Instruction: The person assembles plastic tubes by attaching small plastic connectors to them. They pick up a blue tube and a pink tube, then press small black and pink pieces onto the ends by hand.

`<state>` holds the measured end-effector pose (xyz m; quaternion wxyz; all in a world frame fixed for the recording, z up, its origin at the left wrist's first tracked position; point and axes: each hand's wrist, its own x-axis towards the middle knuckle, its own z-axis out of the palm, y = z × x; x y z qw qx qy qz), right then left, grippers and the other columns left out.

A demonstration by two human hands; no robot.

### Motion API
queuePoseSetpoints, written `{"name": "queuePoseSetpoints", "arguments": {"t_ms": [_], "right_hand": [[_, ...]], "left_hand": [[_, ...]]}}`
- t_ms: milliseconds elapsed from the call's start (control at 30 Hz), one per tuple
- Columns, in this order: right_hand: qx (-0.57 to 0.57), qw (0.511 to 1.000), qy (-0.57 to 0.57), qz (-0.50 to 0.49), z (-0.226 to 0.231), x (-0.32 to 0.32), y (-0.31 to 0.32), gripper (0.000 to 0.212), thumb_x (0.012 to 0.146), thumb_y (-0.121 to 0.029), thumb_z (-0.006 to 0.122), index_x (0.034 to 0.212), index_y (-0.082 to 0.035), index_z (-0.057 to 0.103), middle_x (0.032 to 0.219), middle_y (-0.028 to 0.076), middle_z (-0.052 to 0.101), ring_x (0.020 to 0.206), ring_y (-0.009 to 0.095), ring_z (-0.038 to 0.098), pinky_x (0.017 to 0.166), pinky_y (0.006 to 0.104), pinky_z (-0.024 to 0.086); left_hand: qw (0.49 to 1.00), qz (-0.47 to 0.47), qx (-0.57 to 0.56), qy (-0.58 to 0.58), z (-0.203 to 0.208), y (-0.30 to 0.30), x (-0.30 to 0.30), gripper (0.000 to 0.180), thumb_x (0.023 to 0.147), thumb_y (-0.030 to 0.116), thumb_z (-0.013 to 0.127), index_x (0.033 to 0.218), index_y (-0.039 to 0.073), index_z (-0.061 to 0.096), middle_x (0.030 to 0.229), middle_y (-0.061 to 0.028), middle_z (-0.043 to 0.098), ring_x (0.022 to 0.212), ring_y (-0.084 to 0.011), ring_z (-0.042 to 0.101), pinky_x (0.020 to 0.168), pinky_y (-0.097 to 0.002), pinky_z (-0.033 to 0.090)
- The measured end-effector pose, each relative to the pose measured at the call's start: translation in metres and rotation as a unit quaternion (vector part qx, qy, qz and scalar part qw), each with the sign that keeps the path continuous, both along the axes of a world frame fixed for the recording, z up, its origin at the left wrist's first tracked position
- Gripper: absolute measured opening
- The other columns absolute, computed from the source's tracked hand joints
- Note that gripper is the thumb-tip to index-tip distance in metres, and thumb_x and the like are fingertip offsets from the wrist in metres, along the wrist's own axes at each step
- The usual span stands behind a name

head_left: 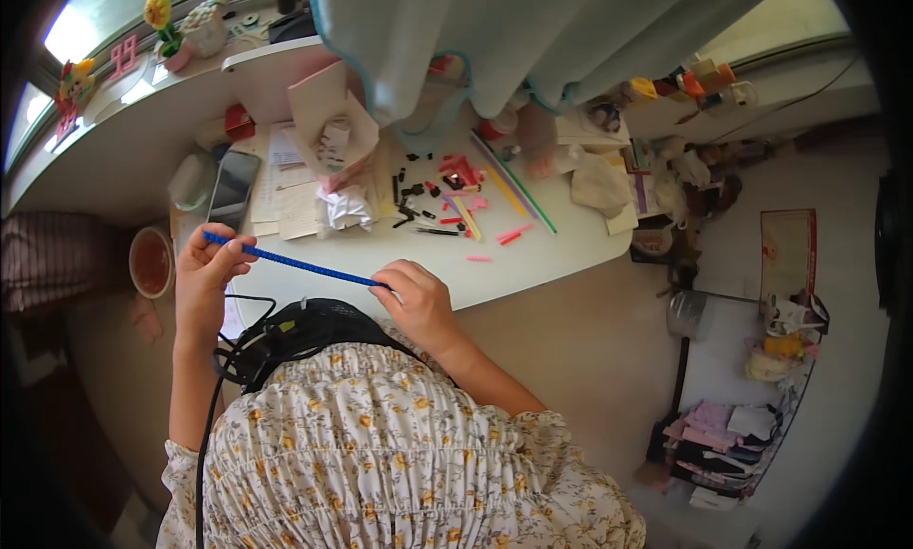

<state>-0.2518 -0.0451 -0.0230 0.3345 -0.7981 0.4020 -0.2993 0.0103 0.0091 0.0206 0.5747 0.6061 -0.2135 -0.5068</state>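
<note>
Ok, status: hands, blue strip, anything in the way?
Left hand and right hand pinching blue strip near its ends. Strip nearly straight. Nothing visibly blocking; red pieces apart on table.

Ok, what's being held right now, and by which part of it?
A blue strip: the left grip pinches it near one end, the right grip near the other.

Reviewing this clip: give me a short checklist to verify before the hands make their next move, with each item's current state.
1. Left hand grips one end of the blue strip: ok.
2. Right hand grips the opposite end: ok.
3. Blue strip extended between the hands, without a sharp bend: ok.
4. Small black pieces sorted on the white table: not ok, scattered loosely.
5. Black cable free of the left forearm: cannot tell, they overlap in view.
</note>
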Motion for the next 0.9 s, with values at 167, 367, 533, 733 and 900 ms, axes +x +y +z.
{"name": "queuePoseSetpoints", "arguments": {"t_ms": [167,367,533,733,900], "right_hand": [[-0.068,0.996,0.003,-0.057,-0.005,-0.028,-0.011,0.017,0.064,-0.003,0.068,0.078,-0.003,0.059,0.08,0.006,0.054,0.074,0.022,0.054,0.063,0.0307,0.045],[-0.06,0.96,0.072,-0.264,-0.037,-0.141,-0.031,0.014,0.067,-0.002,0.068,0.079,-0.004,0.063,0.08,0.007,0.051,0.074,0.022,0.052,0.064,0.031,0.044],[-0.076,0.929,0.137,-0.334,-0.076,-0.219,-0.047,0.011,0.069,-0.007,0.067,0.078,-0.005,0.063,0.077,0.006,0.052,0.075,0.023,0.052,0.065,0.0319,0.043],[-0.118,0.915,0.196,-0.332,-0.093,-0.238,-0.074,0.011,0.069,-0.009,0.068,0.078,-0.006,0.063,0.076,0.004,0.052,0.075,0.023,0.052,0.064,0.0334,0.043],[-0.144,0.913,0.204,-0.323,-0.098,-0.238,-0.094,0.011,0.068,-0.008,0.068,0.077,-0.007,0.064,0.075,0.004,0.052,0.073,0.022,0.052,0.064,0.0334,0.043]], "left_hand": [[0.996,-0.066,-0.018,-0.058,0.018,-0.007,-0.016,0.033,0.085,0.015,0.055,0.113,0.0,0.046,0.1,-0.0141,0.06,0.082,-0.0137,0.06,0.072,-0.0229,0.046],[0.994,-0.077,0.001,-0.081,0.011,-0.002,-0.007,0.023,0.088,0.018,0.052,0.105,0.003,0.05,0.095,-0.0098,0.062,0.079,-0.0126,0.06,0.069,-0.0222,0.046],[0.993,-0.096,0.034,-0.059,0.003,-0.004,-0.014,0.018,0.089,0.018,0.051,0.1,0.004,0.051,0.092,-0.0086,0.062,0.076,-0.0109,0.059,0.068,-0.0214,0.045],[0.99,-0.12,0.036,-0.056,0.009,-0.015,-0.027,0.014,0.089,0.016,0.05,0.097,0.004,0.051,0.09,-0.0081,0.062,0.075,-0.0104,0.059,0.066,-0.021,0.044],[0.992,-0.109,0.043,-0.056,0.008,-0.013,-0.029,0.014,0.089,0.015,0.049,0.097,0.004,0.051,0.089,-0.0076,0.062,0.074,-0.0106,0.059,0.065,-0.0208,0.044]]}}
